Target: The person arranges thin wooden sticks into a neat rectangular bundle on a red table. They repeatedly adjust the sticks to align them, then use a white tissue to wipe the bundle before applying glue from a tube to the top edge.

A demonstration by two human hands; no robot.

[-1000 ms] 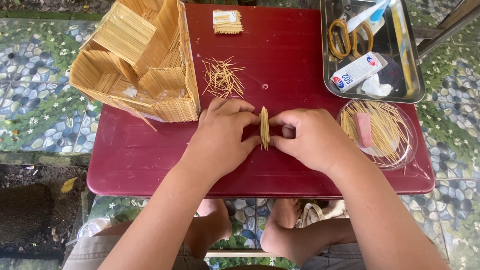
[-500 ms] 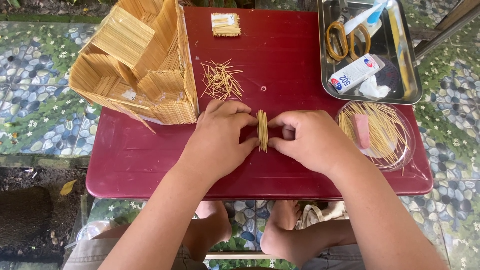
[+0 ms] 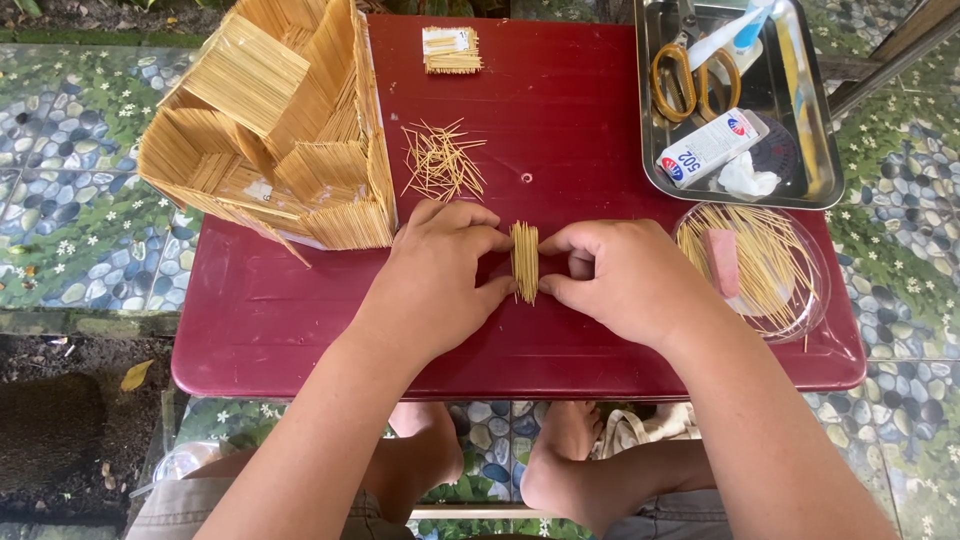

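Toothpick bundle (image 3: 524, 262) sits flat on the dark red table (image 3: 300, 340), squeezed from both sides: the left hand (image 3: 435, 275) presses its fingertips against one long edge, and the right hand (image 3: 615, 275) pinches the other edge between thumb and curled fingers. Both hands are closed on it, with nothing else in them. The sticks lie side by side as a narrow upright row, so the likeliest mishap, as I judge it, is uneven pressure: a harder push from one side could buckle the row and spring sticks loose across the table.

Just beyond the bundle lies a loose scatter of toothpicks (image 3: 442, 160); a stray wrist could sweep them into the row. Right of the bundle, a clear round dish (image 3: 815, 300) holding more sticks sits close to the right forearm and could be nudged toward the table edge. Left and beyond stands the toothpick model house (image 3: 270, 130), near the left hand. Farthest right, a metal tray (image 3: 825, 190) holds scissors (image 3: 690, 80) and a glue tube (image 3: 712, 148).
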